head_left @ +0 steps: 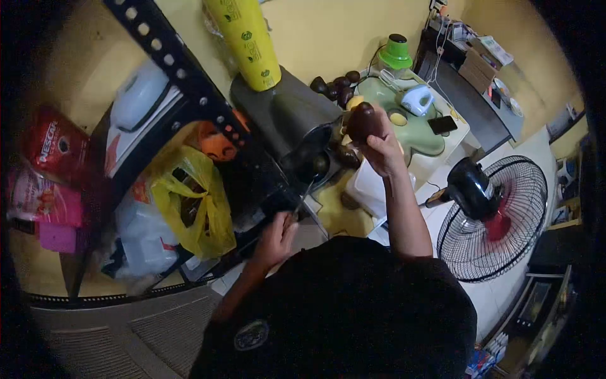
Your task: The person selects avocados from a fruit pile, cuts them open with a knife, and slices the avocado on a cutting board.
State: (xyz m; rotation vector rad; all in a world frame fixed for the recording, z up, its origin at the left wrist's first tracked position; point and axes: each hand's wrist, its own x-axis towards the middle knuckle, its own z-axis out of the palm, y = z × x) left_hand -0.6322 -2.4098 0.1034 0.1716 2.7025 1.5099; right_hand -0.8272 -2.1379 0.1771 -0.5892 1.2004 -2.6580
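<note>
The right hand [384,148] holds a dark, rounded fruit [363,124].

Your view is dim, with the yellow wall [331,31] lit softly, your black shirt [360,316] sunk into grainy shadow, your left hand [274,241] slightly motion-blurred, the red pack [60,145] at left smeared, and fisheye distortion bending straight lines toward all 4 black corners.

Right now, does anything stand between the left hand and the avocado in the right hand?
Nothing visible clearly blocks the left hand; the thin utensil it holds extends into the gap toward the avocado. Depth is uncertain.
</note>
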